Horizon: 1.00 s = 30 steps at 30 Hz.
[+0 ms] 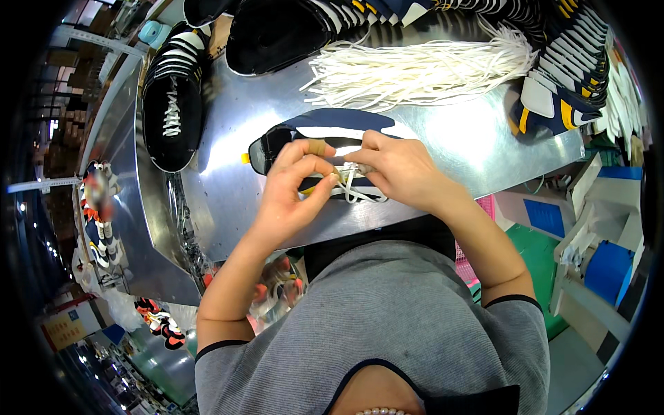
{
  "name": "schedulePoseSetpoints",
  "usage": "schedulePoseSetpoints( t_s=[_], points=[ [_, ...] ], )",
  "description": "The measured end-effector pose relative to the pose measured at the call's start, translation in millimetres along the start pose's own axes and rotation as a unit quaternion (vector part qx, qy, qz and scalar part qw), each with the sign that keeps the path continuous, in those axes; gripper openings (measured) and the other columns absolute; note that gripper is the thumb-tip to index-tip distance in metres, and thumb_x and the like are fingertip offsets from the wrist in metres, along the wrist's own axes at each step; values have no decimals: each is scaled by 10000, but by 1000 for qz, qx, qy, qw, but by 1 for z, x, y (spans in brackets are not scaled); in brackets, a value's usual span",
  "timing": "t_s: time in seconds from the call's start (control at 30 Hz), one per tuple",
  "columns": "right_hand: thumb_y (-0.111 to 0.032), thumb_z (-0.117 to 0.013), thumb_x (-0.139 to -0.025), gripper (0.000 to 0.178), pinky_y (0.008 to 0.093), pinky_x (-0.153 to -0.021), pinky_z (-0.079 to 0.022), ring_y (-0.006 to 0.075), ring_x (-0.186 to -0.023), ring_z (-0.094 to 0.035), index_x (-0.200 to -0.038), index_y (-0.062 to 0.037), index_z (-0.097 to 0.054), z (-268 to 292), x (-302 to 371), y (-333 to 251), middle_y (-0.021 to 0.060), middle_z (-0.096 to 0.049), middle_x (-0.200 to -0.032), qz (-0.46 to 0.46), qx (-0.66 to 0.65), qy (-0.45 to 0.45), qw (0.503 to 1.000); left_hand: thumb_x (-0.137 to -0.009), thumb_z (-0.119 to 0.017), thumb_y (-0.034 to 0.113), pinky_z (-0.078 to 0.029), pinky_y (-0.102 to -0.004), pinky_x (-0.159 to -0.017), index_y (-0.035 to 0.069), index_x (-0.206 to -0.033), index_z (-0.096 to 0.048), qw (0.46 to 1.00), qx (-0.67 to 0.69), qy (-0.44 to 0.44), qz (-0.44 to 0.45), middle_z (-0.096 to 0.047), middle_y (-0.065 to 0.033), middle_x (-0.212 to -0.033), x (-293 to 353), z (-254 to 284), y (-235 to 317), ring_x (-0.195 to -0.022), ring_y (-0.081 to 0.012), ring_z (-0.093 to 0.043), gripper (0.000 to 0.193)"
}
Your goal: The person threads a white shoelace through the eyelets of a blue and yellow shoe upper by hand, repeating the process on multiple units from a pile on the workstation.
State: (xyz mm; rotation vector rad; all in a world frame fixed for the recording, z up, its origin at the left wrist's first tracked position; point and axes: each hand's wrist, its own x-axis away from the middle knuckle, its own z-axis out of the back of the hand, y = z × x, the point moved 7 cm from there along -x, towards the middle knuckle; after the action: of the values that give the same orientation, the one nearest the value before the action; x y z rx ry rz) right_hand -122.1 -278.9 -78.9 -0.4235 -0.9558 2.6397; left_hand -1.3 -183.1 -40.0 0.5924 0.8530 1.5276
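Note:
A navy, white and black shoe upper (pixel 339 119) with yellow details lies on its side on the metal table before me, its toe and heel running left to right. A white shoelace (pixel 356 191) hangs in loops from its lacing edge. With thumb and fingertips my left hand (pixel 294 187) pinches the lace; a tan band wraps one of its fingers. My right hand (pixel 404 171) is closed on the lace and the upper's edge, close to the left fingertips. The exact eyelet between the hands is hidden by my fingers.
Behind the upper lies a heap of white shoelaces (pixel 422 69). Stacked uppers (pixel 567 76) stand at the far right, and more black uppers (pixel 273 38) lie at the back. A black upper row (pixel 173 104) sits along the left edge of the metal table (pixel 228 200).

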Motion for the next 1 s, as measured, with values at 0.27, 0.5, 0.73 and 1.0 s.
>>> schedulePoseSetpoints(
  t_s=[0.27, 0.5, 0.73, 1.0],
  points=[
    [-83, -702, -828, 135, 284, -616, -431, 150, -718, -588, -955, -35, -697, 27, 20, 54, 62, -627, -873, -99, -437, 94, 889, -874, -655, 35, -489, -326, -865, 10, -899, -647, 998, 31, 55, 29, -640, -103, -1071, 6, -2, -29, -988, -224, -608, 36],
    [-209, -841, -730, 366, 262, -559, -401, 65, -596, -498, -1034, -25, -751, 116, 103, 16, -1, -641, -748, -80, -370, -46, 924, -798, -712, 43, -454, -362, -842, 41, -849, -659, 978, -146, 129, -72, -642, -84, -1043, 1, 17, 28, -982, -282, -565, 74],
    [-152, -720, -892, 194, 287, -666, -451, 127, -756, -541, -1000, 9, -719, 7, 26, 17, 35, -577, -822, -160, -347, 95, 919, -811, -718, 47, -438, -349, -869, 39, -870, -681, 987, -119, 86, -72, -634, -75, -1006, -30, -8, 43, -972, -247, -557, 70],
    [-130, -573, -993, 111, 189, -465, -284, 19, -501, -392, -931, -39, -585, -20, 30, 30, -33, -542, -713, -257, -576, 152, 761, -946, -658, 176, -501, -332, -864, 5, -1119, -671, 990, -80, -7, 116, -684, -107, -1054, 0, 5, -12, -952, -230, -639, 244]
  ],
)
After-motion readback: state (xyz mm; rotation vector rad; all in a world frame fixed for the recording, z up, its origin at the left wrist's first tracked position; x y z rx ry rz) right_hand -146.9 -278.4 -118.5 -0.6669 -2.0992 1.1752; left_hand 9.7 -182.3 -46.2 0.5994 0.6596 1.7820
